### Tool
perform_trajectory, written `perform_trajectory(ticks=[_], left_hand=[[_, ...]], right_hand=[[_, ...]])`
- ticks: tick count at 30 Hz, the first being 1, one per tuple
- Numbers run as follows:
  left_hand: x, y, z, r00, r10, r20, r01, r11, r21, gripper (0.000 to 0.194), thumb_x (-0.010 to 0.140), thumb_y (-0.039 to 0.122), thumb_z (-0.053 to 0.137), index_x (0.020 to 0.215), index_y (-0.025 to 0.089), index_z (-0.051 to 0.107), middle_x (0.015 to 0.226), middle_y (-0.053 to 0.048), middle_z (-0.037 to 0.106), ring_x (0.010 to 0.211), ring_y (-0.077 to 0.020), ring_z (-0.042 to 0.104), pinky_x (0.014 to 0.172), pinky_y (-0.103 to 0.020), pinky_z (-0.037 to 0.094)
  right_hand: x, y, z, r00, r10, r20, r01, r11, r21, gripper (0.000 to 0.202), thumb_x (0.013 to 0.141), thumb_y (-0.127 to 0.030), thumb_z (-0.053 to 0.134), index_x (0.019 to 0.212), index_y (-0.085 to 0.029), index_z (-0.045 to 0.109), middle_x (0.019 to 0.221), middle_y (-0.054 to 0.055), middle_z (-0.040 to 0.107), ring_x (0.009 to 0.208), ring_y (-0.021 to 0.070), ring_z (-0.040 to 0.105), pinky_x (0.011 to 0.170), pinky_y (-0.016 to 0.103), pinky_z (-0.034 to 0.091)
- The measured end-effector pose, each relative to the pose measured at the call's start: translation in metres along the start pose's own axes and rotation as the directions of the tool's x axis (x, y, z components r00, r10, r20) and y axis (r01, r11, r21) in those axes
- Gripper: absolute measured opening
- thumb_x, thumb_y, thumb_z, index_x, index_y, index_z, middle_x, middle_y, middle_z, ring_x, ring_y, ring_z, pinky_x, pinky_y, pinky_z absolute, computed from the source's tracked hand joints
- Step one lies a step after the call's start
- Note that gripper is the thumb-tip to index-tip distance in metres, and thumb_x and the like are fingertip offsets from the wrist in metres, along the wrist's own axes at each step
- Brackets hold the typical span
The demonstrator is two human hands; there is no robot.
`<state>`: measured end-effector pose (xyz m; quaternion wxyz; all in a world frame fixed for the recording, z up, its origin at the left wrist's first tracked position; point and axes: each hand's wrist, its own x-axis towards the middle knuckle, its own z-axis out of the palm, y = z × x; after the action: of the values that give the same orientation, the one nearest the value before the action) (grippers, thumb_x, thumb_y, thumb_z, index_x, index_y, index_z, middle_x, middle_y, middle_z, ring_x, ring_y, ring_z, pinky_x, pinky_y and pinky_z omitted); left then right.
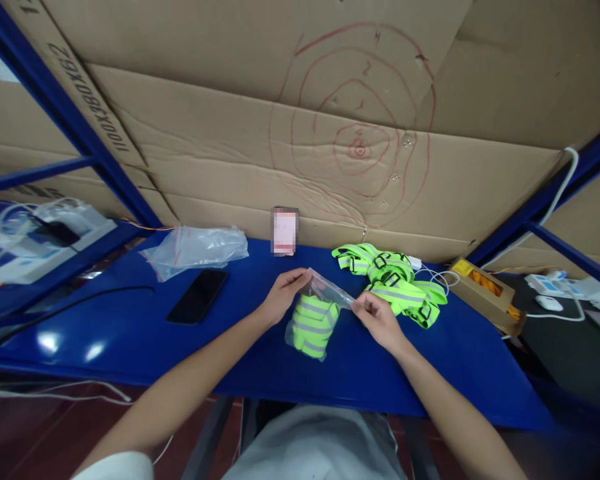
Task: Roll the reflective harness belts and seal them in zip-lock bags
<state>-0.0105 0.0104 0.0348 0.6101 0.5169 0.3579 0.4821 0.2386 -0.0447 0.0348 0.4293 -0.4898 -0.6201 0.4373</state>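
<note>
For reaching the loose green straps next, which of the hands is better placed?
Probably the right hand: it pinches the clear bag near the loose green straps, while the left hand pinches the edge's other end, farther away.

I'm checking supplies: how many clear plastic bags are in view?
2 visible: one bag held by the left hand and right hand, another bag beyond the black phone, possibly hiding more.
</note>
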Motion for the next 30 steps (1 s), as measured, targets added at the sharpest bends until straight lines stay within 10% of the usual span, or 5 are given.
perform_trajectory(ticks=[30], left_hand=[[-0.007, -0.005, 0.0, 0.954, -0.152, 0.26, 0.171, 0.984, -0.052, 0.057, 0.085, 0.042, 0.081, 0.135, 0.02, 0.064, 0.11, -0.009, 0.077, 0.091, -0.0194, 0.073, 0.083, -0.03, 0.055]], right_hand=[[0.003, 0.011, 0.004, 0.997, 0.029, 0.067, -0.03, 0.999, 0.015, 0.04, 0.088, -0.06, 0.067, 0.084, -0.02, 0.058, 0.058, -0.006, 0.046, 0.051, 0.0095, 0.04, 0.051, 0.024, 0.032]])
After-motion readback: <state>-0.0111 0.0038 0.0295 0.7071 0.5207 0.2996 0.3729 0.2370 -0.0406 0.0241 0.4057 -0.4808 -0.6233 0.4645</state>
